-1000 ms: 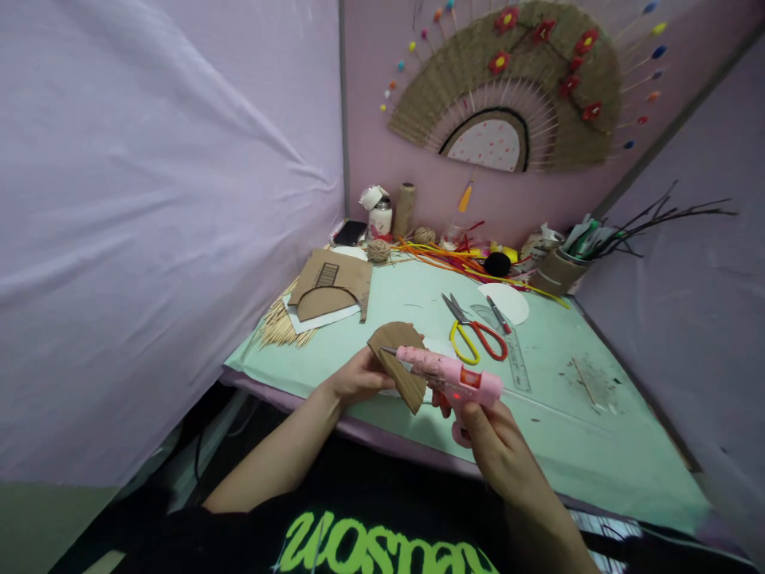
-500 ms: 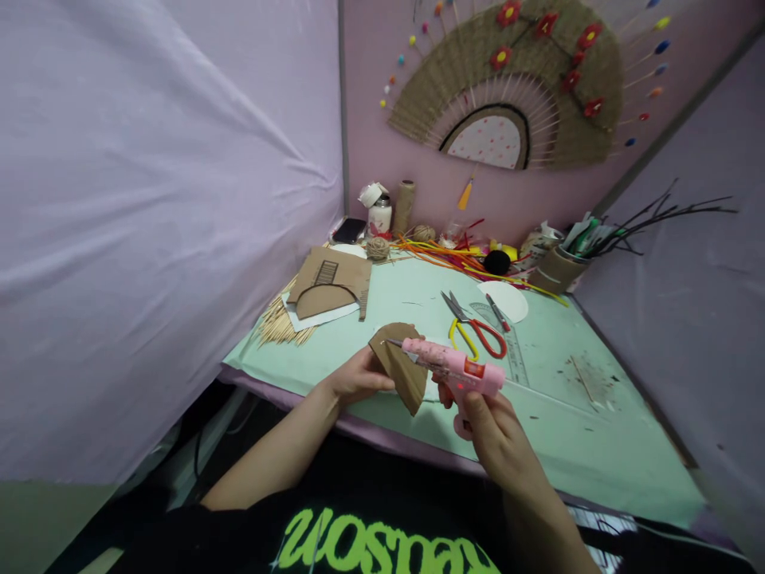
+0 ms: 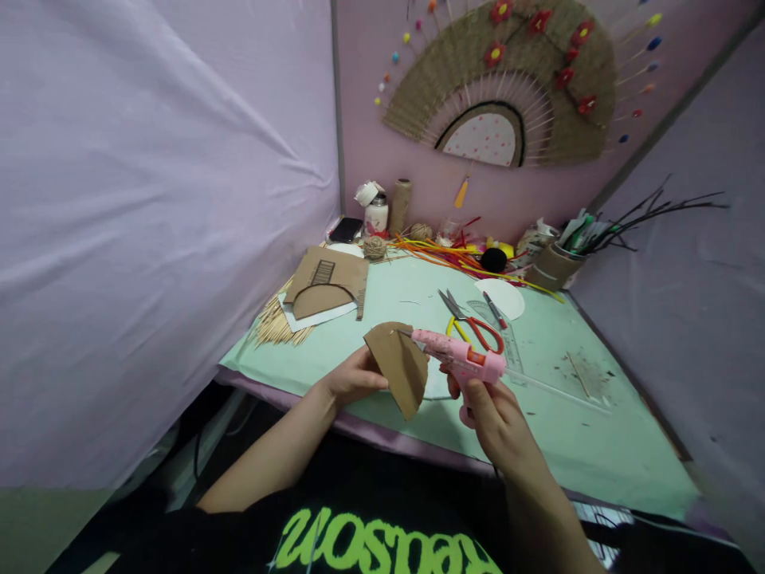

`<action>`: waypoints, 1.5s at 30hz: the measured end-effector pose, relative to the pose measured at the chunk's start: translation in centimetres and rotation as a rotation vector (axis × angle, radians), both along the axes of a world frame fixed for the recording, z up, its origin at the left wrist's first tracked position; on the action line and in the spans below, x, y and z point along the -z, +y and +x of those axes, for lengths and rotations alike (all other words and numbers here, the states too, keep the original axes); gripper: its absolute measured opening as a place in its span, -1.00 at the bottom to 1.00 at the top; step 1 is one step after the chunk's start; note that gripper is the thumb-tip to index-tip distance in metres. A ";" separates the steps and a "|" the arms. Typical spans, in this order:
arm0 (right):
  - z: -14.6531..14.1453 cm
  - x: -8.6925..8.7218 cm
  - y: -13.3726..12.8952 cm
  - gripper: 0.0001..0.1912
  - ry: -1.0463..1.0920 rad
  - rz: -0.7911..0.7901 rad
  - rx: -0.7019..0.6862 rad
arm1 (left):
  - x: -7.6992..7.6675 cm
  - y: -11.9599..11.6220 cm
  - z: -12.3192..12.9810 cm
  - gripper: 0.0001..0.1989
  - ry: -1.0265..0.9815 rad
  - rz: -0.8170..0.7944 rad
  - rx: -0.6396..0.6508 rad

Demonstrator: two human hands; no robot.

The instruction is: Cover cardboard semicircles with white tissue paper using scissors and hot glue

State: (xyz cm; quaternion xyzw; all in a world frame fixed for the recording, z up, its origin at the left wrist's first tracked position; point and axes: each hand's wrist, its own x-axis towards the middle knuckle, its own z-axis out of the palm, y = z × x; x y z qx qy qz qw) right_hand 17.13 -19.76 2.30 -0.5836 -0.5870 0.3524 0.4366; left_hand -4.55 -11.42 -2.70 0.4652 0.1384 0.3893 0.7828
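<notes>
Over mint tabletop (image 3: 598, 446), glue gun (image 3: 457, 356), lilac cloth walls (image 3: 179, 199)

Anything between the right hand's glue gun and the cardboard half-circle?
Nothing visible. The nozzle of the pink glue gun in the right hand is at the upper part of the cardboard half-circle in the left hand; touching or not, I can't tell. The scissors lie beyond.

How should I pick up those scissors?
Probably by the red loop, coming from the right. The scissors lie with their parted, pointed blades facing away from the camera, and the pink glue gun partly hides the yellow loop, so the red side looks easier for fingers.
</notes>
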 end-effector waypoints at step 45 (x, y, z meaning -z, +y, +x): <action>2.0 1.3 -0.5 -0.44 -0.096 -0.047 0.043 | -0.1 0.0 0.2 -0.30 -0.118 -0.016 -0.017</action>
